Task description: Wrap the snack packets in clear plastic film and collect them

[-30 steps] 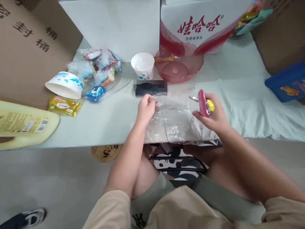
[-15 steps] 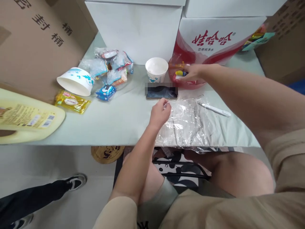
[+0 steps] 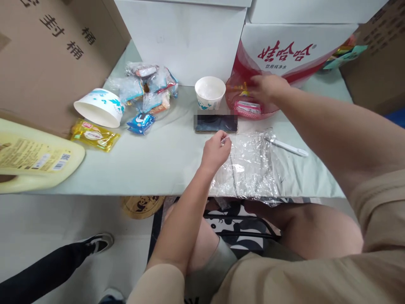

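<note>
My right hand (image 3: 272, 88) is over a red see-through bowl (image 3: 268, 113), its fingers smeared by motion. A pink-and-white packet (image 3: 248, 107) lies in the bowl, with something yellow behind it. My left hand (image 3: 216, 151) is closed in a pinch above the left edge of a crinkled clear plastic sheet (image 3: 249, 164). Whatever is between those fingers is too small to name. Just beyond the left hand lies a dark phone (image 3: 215, 124), partly pixelated. Behind the phone stands a white paper bowl (image 3: 210, 93) with blue leaf print.
A white-handled knife (image 3: 289, 147) lies right of the sheet. To the left are several wrapped snacks (image 3: 155, 90), a blue packet (image 3: 141, 123), a tipped paper bowl (image 3: 101, 107), a yellow packet (image 3: 95, 135) and a pale yellow jug (image 3: 41, 156). White boxes (image 3: 190, 42) stand behind.
My right hand has lifted slightly within the bowl area, exposing more of the pink-and-white packet. My left hand stays pinched in nearly the same place. The view has shifted a little.
</note>
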`<action>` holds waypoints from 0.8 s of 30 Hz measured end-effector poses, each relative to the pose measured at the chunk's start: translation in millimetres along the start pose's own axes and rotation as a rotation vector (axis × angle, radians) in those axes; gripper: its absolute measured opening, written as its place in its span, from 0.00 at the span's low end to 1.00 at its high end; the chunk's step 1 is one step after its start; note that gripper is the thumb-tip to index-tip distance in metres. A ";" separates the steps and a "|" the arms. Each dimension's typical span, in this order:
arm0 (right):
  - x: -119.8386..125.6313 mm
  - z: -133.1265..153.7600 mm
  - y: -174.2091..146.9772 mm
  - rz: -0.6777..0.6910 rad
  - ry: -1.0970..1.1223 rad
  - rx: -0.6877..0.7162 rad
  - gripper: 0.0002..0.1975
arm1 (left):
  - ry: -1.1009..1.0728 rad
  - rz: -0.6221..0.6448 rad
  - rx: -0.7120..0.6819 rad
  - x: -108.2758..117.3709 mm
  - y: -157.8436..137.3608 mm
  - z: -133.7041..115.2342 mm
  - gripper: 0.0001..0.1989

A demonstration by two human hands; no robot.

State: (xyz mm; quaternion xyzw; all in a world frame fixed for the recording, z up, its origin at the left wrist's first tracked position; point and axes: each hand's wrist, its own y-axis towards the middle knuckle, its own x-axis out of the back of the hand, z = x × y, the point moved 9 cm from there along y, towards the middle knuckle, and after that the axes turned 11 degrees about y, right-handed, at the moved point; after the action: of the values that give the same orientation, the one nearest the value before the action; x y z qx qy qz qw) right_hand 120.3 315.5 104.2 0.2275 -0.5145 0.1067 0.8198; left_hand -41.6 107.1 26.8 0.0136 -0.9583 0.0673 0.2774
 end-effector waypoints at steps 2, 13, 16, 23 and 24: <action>18.8 18.8 -17.7 -0.015 -0.012 -0.109 0.23 | 0.010 -0.018 -0.012 3.9 0.8 -0.4 0.07; -44.1 73.5 -283.6 0.249 0.167 0.186 0.29 | 0.090 -0.016 -0.063 15.7 5.9 7.2 0.05; -61.4 62.0 -302.1 0.390 0.108 0.159 0.37 | 0.087 -0.075 -0.058 27.3 15.4 17.2 0.05; -47.6 61.0 -298.4 0.416 0.155 0.141 0.39 | 0.065 -0.476 0.020 82.7 13.0 21.9 0.01; -45.0 60.9 -297.8 0.395 0.163 0.133 0.38 | 0.102 -0.551 -0.017 88.4 4.7 14.9 0.01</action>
State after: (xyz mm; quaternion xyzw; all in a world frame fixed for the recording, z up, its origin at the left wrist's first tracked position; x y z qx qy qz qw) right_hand 173.6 28.6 8.1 0.1665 -0.4728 0.3172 0.8051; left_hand -124.6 110.6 60.9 0.2682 -0.9037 -0.0181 0.3333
